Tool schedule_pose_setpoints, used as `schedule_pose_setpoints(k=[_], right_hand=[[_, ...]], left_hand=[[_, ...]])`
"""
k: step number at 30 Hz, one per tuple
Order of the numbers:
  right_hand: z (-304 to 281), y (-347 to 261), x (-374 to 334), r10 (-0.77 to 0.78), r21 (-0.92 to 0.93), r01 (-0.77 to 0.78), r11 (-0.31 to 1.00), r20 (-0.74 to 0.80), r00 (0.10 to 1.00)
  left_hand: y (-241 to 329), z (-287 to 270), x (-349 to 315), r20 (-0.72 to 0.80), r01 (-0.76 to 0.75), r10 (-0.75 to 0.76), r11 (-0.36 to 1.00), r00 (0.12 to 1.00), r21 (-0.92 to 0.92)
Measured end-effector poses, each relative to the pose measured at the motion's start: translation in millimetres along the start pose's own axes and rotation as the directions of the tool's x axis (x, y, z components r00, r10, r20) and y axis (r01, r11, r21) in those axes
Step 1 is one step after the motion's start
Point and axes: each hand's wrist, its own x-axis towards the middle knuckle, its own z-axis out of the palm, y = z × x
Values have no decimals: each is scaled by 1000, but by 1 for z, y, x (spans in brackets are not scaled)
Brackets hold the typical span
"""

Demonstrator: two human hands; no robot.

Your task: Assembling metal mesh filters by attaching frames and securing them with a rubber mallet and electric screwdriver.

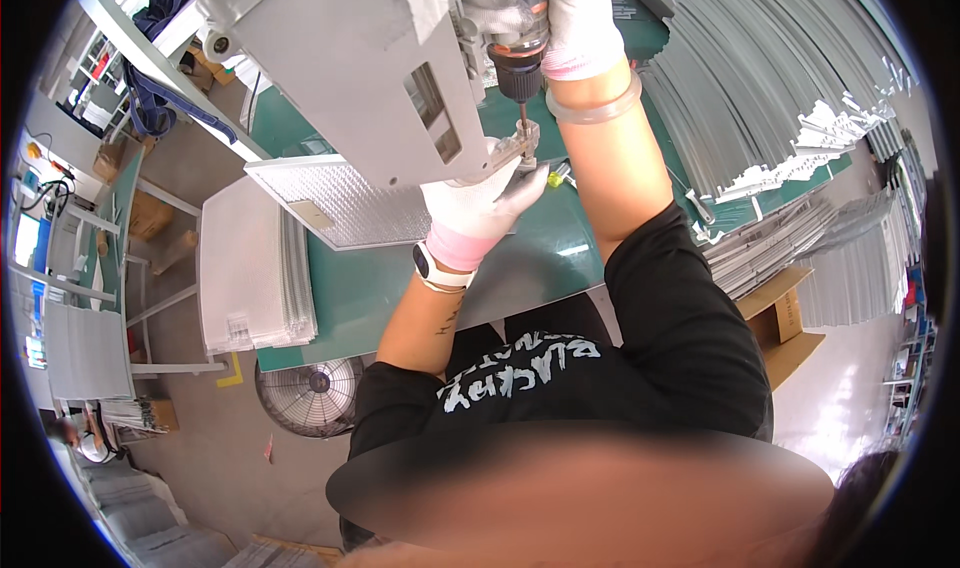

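My right hand (pixel 580 23), in a white glove with a pink cuff, is wrapped round a black and orange power drill (pixel 520 53). The drill points down, and its thin bit meets a small silver metal fitting (pixel 527 146). Close below the bit, my left hand (pixel 470 208), gloved the same way, is closed on that fitting with the thumb along its near side. Some left fingers are hidden. A framed panel with a dimpled silver surface (pixel 365 208) lies beside the left hand. Over it slants a large grey metal plate with slots (pixel 340 78), hiding part of the panel.
A green-topped bench (pixel 400 293) lies under the work, with a stack of pale sheets (pixel 255 258) at its left. Long grey metal strips (pixel 760 78) are piled at the right. A floor fan (pixel 315 393) stands below, and an open cardboard box (pixel 785 318) sits right.
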Motion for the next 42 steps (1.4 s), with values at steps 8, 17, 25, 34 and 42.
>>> schedule_pose_setpoints(k=[8,17,25,34,42], right_hand=[[23,-4,-10,134,448,-41,893,-177,975],[-33,-46,-3,-227,51,356,933,-683,694],[-36,-60,5,-234,196,321,927,-368,900],[-18,-40,-23,-42,524,356,774,-518,854],[-3,-37,-10,-149,179,502,846,-824,546]], left_hand=[[3,-4,6,-2,-129,129,990,992,63],[1,0,4,53,21,-22,1000,998,2],[-6,3,4,-21,-65,67,995,998,69],[-22,2,6,32,-82,86,992,996,-93],[-22,-6,8,61,-98,100,994,993,-37]])
